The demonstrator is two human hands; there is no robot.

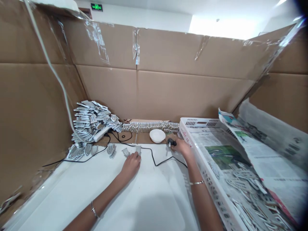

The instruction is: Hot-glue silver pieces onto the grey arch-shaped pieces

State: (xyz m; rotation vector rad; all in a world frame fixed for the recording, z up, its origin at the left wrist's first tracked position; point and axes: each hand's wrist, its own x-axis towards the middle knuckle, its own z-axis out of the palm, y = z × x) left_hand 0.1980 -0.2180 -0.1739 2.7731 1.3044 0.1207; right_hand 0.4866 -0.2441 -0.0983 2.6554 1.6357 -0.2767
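Forward, right hand [181, 148] palm-down gripping black device [171, 142]

The right hand [181, 149] partly hides a small black corded object [171, 142], too small to identify, and the bottom edge cuts off a white slatted plastic crate [211, 195].

Two hands on my screen right now, the left [131, 166] and the right [180, 147], with one bangle [94, 210] on the left wrist and one bangle [196, 183] on the right. I count one black plug [171, 142], one white bowl [157, 135], one white plastic crate [190, 134], and two grey pieces [125, 152] by the left hand. The heap of pieces [91, 120] is beyond my count.
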